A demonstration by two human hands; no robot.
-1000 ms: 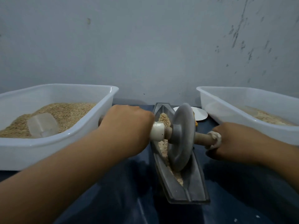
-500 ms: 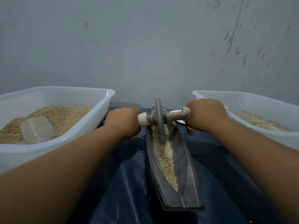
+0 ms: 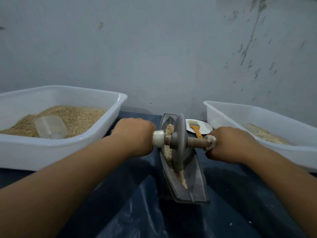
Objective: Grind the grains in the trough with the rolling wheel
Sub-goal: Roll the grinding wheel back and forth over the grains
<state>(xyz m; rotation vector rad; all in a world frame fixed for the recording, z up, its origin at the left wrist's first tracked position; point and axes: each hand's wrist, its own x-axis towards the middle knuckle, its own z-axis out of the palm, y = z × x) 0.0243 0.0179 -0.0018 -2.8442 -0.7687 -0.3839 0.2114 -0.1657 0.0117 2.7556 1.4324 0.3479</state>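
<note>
The hands point(image 3: 135, 134) hide the axle point(image 3: 197, 144) ends; both tubs point(image 3: 60, 148) are cropped.

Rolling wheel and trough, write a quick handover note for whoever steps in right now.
Left hand grips the left end of the axle; right hand grips the right end.
The wheel stands in the trough, about midway along, tilted a little.
Grains lie in the trough ahead of and behind the wheel; many look whole, so grinding is not finished.
Left: keep rolling back and forth along the trough.
Nearby: left tub with grain and a scoop, right tub, brush on a plate.
</note>
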